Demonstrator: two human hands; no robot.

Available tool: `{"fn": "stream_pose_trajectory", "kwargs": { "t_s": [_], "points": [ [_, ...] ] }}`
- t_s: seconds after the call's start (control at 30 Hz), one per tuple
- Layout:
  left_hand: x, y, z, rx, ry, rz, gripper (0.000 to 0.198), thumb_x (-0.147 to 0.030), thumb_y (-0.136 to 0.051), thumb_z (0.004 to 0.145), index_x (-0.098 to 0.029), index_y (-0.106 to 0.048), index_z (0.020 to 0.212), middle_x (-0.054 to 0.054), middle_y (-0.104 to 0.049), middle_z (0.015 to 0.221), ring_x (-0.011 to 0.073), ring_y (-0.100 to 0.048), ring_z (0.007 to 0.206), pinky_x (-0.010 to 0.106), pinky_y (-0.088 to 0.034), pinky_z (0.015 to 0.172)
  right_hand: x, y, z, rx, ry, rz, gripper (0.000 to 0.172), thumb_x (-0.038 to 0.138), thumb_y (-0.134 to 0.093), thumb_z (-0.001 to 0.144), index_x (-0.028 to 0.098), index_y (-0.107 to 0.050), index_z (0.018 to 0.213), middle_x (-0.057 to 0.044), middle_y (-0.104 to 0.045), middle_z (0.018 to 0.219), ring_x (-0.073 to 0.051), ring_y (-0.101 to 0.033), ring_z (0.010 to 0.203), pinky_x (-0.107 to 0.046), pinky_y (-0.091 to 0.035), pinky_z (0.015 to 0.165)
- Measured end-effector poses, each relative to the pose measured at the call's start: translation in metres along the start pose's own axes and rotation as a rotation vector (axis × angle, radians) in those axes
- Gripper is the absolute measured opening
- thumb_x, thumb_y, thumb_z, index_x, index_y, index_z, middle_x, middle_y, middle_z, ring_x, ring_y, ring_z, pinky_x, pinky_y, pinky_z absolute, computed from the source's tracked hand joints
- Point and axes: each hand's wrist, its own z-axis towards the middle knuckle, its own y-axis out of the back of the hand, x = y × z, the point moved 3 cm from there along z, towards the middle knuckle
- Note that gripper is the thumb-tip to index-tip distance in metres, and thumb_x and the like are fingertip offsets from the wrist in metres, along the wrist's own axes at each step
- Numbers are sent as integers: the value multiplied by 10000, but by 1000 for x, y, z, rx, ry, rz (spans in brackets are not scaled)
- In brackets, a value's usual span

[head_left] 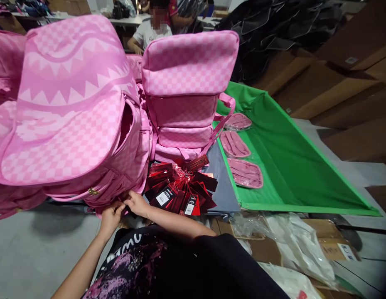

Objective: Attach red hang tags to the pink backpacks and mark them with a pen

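My left hand point(111, 219) and my right hand point(137, 204) meet at the lower front edge of a large pink checkered backpack point(71, 153). Both have their fingers pinched together, the tips nearly touching. A bit of pink fabric and something dark show beside the fingers, but what they grip is too small to make out. The backpack lies with its jagged-tooth pattern facing up and a side pocket gaping. Just right of my right hand, a bunch of red and black hang tags point(183, 182) is fanned out, some with white barcode labels.
Behind the tags stands a stack of pink checkered bags point(186, 112). Three pink pouches in clear plastic point(234, 144) lie on a green cloth bin point(292, 166). Cardboard boxes point(330, 87) and black bags point(274, 37) fill the right. Another person point(153, 33) is across the table.
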Motion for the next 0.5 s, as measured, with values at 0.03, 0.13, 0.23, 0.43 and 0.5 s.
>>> {"fn": "stream_pose_trajectory", "kwargs": {
  "t_s": [0.03,0.13,0.23,0.43,0.5],
  "points": [
    [0,0,0,-1,-3,-1,369,-512,-484,801,-202,-677,851,46,-747,841,213,-682,761,287,-514,749,0,0,0,-6,5,1,183,74,-568,820,197,-559,955,29,-605,833,-114,-568,762,-206,-449,694],
    [0,0,-1,-9,-14,-3,363,-494,-473,812,-197,-678,855,45,-746,845,210,-681,767,284,-512,764,-1,0,1,7,11,9,192,78,-574,817,193,-561,970,28,-616,852,-108,-564,733,-210,-452,689],
    [1,-1,-3,-14,-21,-5,363,-480,-468,820,-195,-691,856,44,-751,855,204,-685,766,277,-517,781,-1,-1,2,20,8,12,186,60,-569,808,183,-566,947,40,-604,796,-100,-551,691,-200,-445,658],
    [5,-2,-4,-37,-37,13,359,-464,-466,837,-194,-700,878,48,-755,857,204,-687,759,277,-518,792,0,-3,2,7,-9,22,196,60,-544,834,170,-550,997,54,-567,734,-88,-543,633,-179,-438,603],
    [6,-3,-4,-36,-47,14,359,-453,-462,838,-188,-701,878,51,-755,872,206,-692,783,275,-516,793,-2,-4,1,25,-17,22,206,63,-565,822,168,-544,998,76,-523,673,-78,-502,553,-169,-409,539]
  ]
}}
